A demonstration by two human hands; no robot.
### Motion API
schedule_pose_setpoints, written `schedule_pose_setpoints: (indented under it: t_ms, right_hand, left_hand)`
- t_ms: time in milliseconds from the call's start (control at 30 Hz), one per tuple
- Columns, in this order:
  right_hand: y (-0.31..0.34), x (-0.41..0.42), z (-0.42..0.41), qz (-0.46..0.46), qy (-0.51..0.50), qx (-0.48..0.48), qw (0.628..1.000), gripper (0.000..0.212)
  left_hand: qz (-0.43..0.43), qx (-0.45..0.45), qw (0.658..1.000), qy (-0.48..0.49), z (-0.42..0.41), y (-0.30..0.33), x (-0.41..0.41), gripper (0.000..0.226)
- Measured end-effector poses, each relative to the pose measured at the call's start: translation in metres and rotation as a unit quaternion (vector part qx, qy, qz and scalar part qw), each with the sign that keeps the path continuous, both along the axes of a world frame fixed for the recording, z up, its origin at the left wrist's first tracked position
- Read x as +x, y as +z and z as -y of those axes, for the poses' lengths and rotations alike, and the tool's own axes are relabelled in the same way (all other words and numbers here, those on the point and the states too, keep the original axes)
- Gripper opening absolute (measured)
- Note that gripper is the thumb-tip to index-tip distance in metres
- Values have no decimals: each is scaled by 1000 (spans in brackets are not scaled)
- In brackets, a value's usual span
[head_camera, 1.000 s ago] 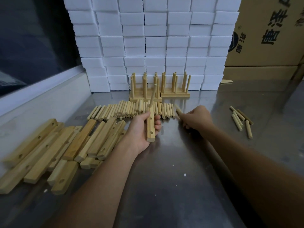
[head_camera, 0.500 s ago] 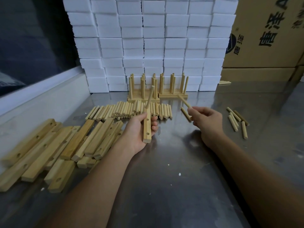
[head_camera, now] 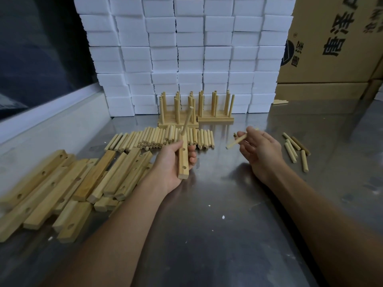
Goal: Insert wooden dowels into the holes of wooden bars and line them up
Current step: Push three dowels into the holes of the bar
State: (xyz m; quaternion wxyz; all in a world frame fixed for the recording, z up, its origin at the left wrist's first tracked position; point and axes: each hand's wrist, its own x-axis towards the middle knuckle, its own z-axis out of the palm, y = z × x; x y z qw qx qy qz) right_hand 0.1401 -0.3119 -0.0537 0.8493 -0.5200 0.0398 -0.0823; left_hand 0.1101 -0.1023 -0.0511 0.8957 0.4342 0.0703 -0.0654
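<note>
My left hand grips a wooden bar above the metal table. One dowel stands in the bar's far hole, and two nearer holes show empty. My right hand is raised to the right of the bar and pinches loose dowels between thumb and fingers, tips pointing left. A row of loose dowels lies just behind the left hand. Finished bars with upright dowels stand lined up at the back. A pile of drilled bars lies at the left.
White foam blocks are stacked against the back. Cardboard boxes stand at the back right. Several stray dowels lie right of my right hand. A white ledge borders the steel table on the left.
My right hand lifted away from the dowel row with dowels in its fingers and moved right, turning palm-up. The left hand kept holding the bar with its dowel.
</note>
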Motion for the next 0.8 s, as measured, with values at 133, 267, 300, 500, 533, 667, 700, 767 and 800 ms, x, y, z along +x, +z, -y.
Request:
schedule_pose_setpoints:
  t_ms: [133,267,300,500,533,667,700,767,800]
  right_hand:
    - [4,-2,-1,-31,-12,2,999,25]
    - [7,-5,-6,-37,-4,-9,999,27]
    - [7,-6,-7,-35,6,-7,999,27]
    - [7,-7,-9,-37,38,-27,998,23]
    - [7,-7,-10,-38,33,-35,998,22]
    - [6,-8,-13,-26,-19,-63,997,15]
    - [6,-8,-14,-22,-23,-72,997,17]
    - [4,-8,-15,-23,-19,-85,996,22]
    - [4,-7,-15,-26,-15,-84,996,27]
  left_hand:
    - [1,11,1000,8,2,0,1,24]
    - [1,9,1000,11,2,1,1,24]
    - [1,4,1000,13,2,1,1,22]
    - [0,-16,1000,21,6,2,2,24]
    - [-1,-19,1000,17,7,2,2,25]
    - [-4,-17,1000,2,13,-1,2,29]
    - [-3,-20,1000,4,13,-2,2,27]
    - [-2,-24,1000,6,13,-3,3,24]
    - [-2,-26,1000,5,13,-3,2,23]
